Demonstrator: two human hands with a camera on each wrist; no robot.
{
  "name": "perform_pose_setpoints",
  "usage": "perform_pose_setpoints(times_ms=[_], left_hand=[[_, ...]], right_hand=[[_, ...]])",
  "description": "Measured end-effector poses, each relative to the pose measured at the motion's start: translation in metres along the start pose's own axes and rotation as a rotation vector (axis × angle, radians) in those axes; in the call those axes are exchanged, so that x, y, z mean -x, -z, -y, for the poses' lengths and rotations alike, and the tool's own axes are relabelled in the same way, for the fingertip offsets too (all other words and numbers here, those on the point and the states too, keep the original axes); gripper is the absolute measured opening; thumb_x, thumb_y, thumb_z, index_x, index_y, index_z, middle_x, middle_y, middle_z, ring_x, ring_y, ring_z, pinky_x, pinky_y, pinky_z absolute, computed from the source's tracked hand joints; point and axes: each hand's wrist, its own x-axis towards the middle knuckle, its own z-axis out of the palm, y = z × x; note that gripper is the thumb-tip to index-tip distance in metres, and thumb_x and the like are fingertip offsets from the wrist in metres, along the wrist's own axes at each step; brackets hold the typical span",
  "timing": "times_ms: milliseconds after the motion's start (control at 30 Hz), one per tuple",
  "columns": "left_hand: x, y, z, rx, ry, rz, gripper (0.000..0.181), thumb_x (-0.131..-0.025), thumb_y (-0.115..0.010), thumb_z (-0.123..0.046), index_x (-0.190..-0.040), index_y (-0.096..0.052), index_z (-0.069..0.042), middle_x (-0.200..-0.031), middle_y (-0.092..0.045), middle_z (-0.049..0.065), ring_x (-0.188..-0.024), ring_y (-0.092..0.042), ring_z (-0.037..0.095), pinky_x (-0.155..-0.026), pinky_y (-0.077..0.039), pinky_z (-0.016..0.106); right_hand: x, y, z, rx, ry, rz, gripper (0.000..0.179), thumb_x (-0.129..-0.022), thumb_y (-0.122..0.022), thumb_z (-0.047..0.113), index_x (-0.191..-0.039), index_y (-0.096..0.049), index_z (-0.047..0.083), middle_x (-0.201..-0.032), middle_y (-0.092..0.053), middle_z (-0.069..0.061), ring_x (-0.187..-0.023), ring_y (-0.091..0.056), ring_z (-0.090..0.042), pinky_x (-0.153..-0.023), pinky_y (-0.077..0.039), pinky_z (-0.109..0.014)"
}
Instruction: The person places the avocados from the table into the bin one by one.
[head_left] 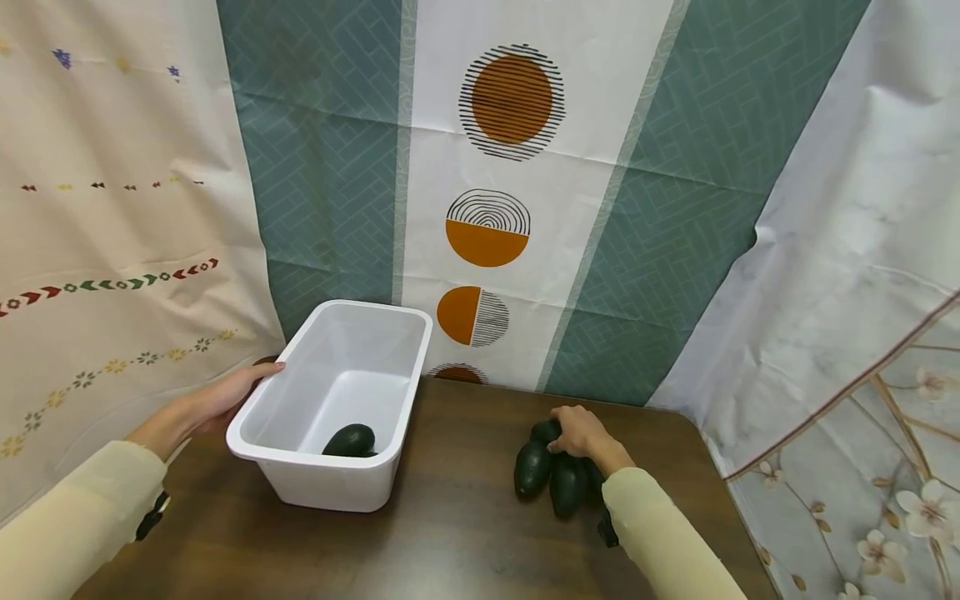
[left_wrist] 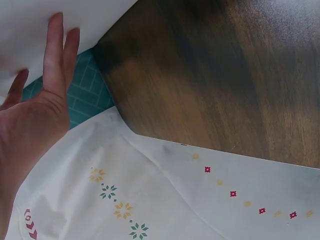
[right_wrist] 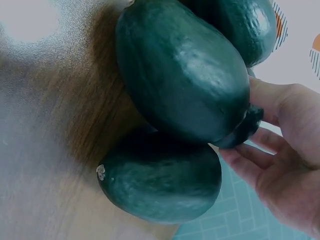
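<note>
My left hand [head_left: 228,392] holds the left side of a white plastic bin [head_left: 352,483], thumb over the rim. In the left wrist view, its fingers [left_wrist: 53,60] lie long against the outer wall. A dark green avocado [head_left: 351,440] lies at the bin's near end, partly covering another dark piece. On the right, my right hand [head_left: 583,433] reaches over a cluster of avocados [head_left: 532,471]. Its thumb and fingers pinch a mostly hidden avocado [right_wrist: 245,130] behind a large one [right_wrist: 185,70]. Another avocado [right_wrist: 165,180] lies beside these, its stem end showing.
The brown wooden table [head_left: 465,533] lies under the bin and avocados. Behind it hangs a green and white curtain [head_left: 322,167] with orange circles. A cream patterned cloth [head_left: 112,250] borders the left side, and a white floral cloth [head_left: 847,417] the right.
</note>
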Motion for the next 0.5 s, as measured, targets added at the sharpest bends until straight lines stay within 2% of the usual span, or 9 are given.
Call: perform_pose_setpoints(times_ms=[233, 500], left_hand=[[0.0022, 0.0045, 0.0007, -0.006, -0.013, 0.014, 0.074, -0.114, -0.032, -0.051, -0.163, -0.013, 0.002, -0.136, -0.059, 0.015, -0.120, -0.063, 0.029, -0.098, -0.055, 0.049], [0.0008, 0.0059, 0.0023, -0.004, -0.023, 0.030, 0.076, -0.114, -0.032, -0.053, -0.163, -0.013, 0.002, -0.136, -0.060, 0.015, -0.121, -0.063, 0.031, -0.098, -0.055, 0.051]], right_hand=[[0.0008, -0.0021, 0.0026, 0.001, -0.010, -0.014, 0.059, -0.087, -0.090, 0.022, -0.136, -0.067, 0.000, -0.131, -0.069, -0.020, -0.120, -0.064, -0.043, -0.102, -0.052, -0.056], [0.0025, -0.0042, -0.0005, 0.026, 0.008, -0.036, 0.060, -0.089, -0.089, 0.024, -0.139, -0.065, 0.000, -0.133, -0.068, -0.020, -0.123, -0.063, -0.043, -0.104, -0.050, -0.057]])
